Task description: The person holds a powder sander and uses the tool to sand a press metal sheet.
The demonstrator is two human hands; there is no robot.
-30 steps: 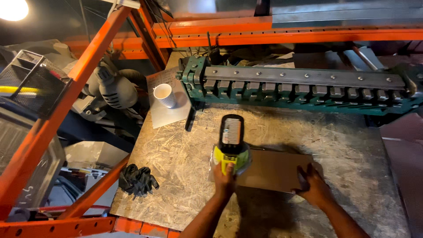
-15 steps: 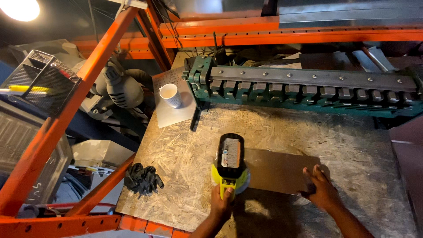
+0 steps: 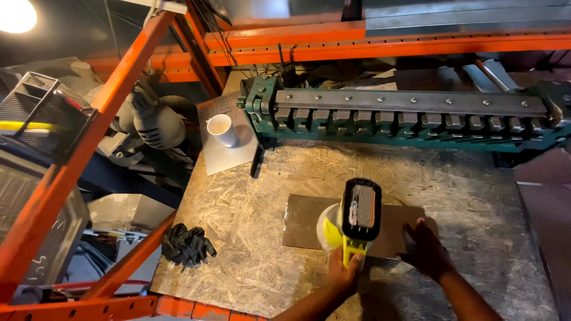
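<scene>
Sheet metal [image 3: 309,223], a flat brownish rectangular piece, lies on the chipboard bench top [image 3: 256,249], toward the near edge and about midway across it. Over its middle stands a yellow and black power tool [image 3: 357,217], its dark upper face turned up toward the camera and its yellow body reaching down to the sheet. The left hand [image 3: 344,274] is closed around the tool's yellow handle at the near end, gripping it from below. The right hand [image 3: 425,252] lies open, palm down, fingers spread, pressing on the right end of the sheet just beside the tool. At the far side of the bench sits a long green bending brake [image 3: 410,116] with a row of grey clamping fingers along its front, running from the middle to the right edge. Left of it, on a pale square sheet [image 3: 223,157] at the far left corner, stands a white paper cup [image 3: 221,129]. A pair of black gloves [image 3: 187,245] lies crumpled at the near left edge of the bench. Orange rack beams [image 3: 113,95] frame the bench on the left and across the far side, with grey motors and a wire basket [image 3: 41,113] stored beyond them on the left.
</scene>
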